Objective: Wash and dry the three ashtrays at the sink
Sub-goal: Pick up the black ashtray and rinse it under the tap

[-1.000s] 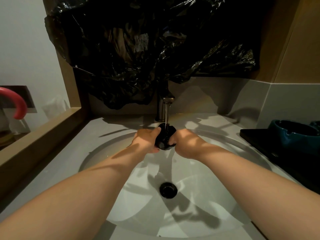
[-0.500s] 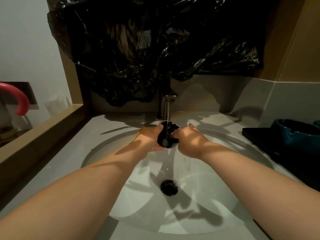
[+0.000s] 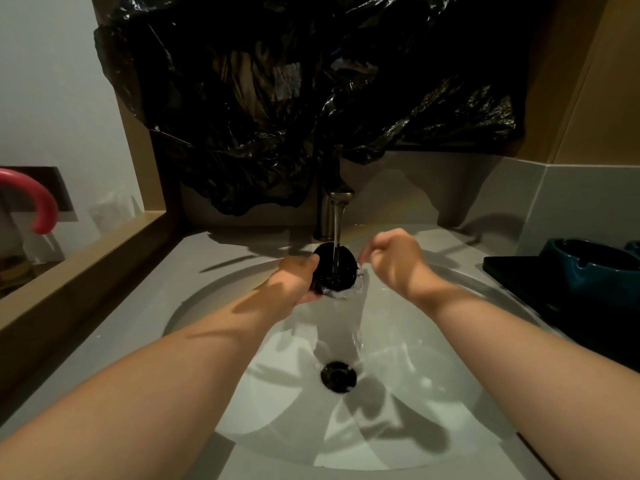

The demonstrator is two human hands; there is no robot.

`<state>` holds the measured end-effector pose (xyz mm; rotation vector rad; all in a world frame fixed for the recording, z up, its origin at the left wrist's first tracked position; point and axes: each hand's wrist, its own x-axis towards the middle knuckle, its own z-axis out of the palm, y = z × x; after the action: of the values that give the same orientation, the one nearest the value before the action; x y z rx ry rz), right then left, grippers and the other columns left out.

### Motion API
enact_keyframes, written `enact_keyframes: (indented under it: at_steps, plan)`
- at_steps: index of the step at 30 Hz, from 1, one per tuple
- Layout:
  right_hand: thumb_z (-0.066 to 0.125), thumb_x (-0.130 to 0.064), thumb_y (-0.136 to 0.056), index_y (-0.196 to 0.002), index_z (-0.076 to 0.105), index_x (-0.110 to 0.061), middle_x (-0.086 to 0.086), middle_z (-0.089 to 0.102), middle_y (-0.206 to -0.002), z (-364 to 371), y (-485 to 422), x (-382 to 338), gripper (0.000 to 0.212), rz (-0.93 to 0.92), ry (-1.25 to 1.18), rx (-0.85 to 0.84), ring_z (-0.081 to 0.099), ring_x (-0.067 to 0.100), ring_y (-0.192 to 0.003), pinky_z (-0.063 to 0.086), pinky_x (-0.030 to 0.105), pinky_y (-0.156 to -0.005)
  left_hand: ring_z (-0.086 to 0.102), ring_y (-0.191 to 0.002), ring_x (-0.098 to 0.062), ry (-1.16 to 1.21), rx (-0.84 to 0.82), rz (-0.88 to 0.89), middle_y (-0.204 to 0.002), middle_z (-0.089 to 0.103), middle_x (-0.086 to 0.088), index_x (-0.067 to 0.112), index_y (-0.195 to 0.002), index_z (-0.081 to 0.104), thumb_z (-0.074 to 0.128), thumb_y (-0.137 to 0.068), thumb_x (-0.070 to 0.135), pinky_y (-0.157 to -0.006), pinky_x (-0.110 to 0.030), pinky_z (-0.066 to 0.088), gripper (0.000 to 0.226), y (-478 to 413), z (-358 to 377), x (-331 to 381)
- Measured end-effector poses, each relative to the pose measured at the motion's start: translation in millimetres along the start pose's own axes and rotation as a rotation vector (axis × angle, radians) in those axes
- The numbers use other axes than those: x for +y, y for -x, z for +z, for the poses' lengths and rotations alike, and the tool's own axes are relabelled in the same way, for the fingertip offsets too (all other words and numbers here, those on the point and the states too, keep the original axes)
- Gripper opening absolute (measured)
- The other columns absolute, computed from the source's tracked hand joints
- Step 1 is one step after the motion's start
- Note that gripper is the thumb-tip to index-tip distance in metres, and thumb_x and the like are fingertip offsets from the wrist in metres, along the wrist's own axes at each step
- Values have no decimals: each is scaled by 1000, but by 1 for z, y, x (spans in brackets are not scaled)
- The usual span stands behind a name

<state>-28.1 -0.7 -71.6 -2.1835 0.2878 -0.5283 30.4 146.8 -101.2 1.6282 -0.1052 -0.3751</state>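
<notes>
My left hand (image 3: 294,282) keeps a grip around the black ashtray (image 3: 346,268), held under the faucet (image 3: 334,209) stream so runoff drops into the sink (image 3: 433,393). My right hand (image 3: 394,261) hangs just beside it, loosely curled, holding nothing. A teal ashtray (image 3: 595,268) sits on the table to the right.

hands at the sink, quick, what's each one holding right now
Left hand: grips the black ashtray under the running tap.
Right hand: holds nothing, fingers loosely curled beside the ashtray.
</notes>
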Motion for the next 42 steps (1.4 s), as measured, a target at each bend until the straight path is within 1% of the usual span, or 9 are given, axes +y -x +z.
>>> enact_keyframes:
  at_steps: [3,6,9,13,17,21,24,34,42]
  plan:
    - [51,-9,-93,-118,60,-8,9,65,-115,-1,-6,9,27,153,-70,-82,63,21,-90,50,28,-78,55,-121,-33,123,-68,4,-135,52,-20,1,-136,43,39,-104,17,-102,-43,47,36,1,1,2]
    - [51,-23,-97,-135,40,-7,15,59,-120,3,1,9,43,317,-147,-348,64,24,-74,53,32,-56,50,-126,-34,233,-224,-1,-135,51,-20,-1,-135,42,36,-104,12,-104,-41,44,35,7,2,4]
    - [41,-5,-98,-127,45,1,22,59,-98,7,3,10,30,217,-18,-229,58,28,-62,49,27,-47,51,-126,-28,84,-330,43,-137,52,-13,4,-141,40,43,-101,6,-106,-38,43,40,7,-1,0]
    - [43,-6,-92,-113,53,-4,16,59,-110,2,5,9,24,-71,469,-126,57,34,-103,44,35,-82,55,-118,-17,-310,-356,200,-126,57,3,19,-133,49,62,-91,5,-98,-35,49,47,8,-4,-4]
    - [59,-28,-88,-118,54,-12,8,57,-114,4,14,0,34,-237,632,-204,56,29,-106,46,35,-89,64,-101,-18,-452,-219,341,-108,67,-2,17,-114,62,70,-83,9,-87,-32,55,32,7,-3,-6]
    - [41,-26,-99,-139,43,-22,3,53,-125,11,11,7,41,-325,555,-137,52,26,-115,42,36,-97,62,-88,-9,-444,-99,357,-94,66,3,15,-104,64,72,-77,1,-67,-13,50,31,3,-7,-5]
    - [36,-24,-101,-140,42,-22,4,57,-129,13,10,12,39,-260,355,-142,53,24,-117,42,34,-99,63,-88,-15,-268,-28,256,-97,64,0,14,-105,60,71,-77,-5,-70,-22,57,36,1,-9,-1]
    - [47,-12,-91,-89,54,-13,14,64,-100,9,27,-10,7,-162,460,-260,60,29,-92,48,39,-85,66,-90,-18,-446,-111,364,-96,70,-3,23,-100,65,66,-80,8,-79,-35,56,25,8,-3,-4]
    - [45,-7,-95,-141,41,-14,7,48,-139,22,15,12,47,-443,424,-157,47,25,-126,37,34,-103,69,-94,-24,-133,-107,189,-103,71,-12,7,-109,66,71,-78,-5,-81,-35,59,34,0,-12,-2]
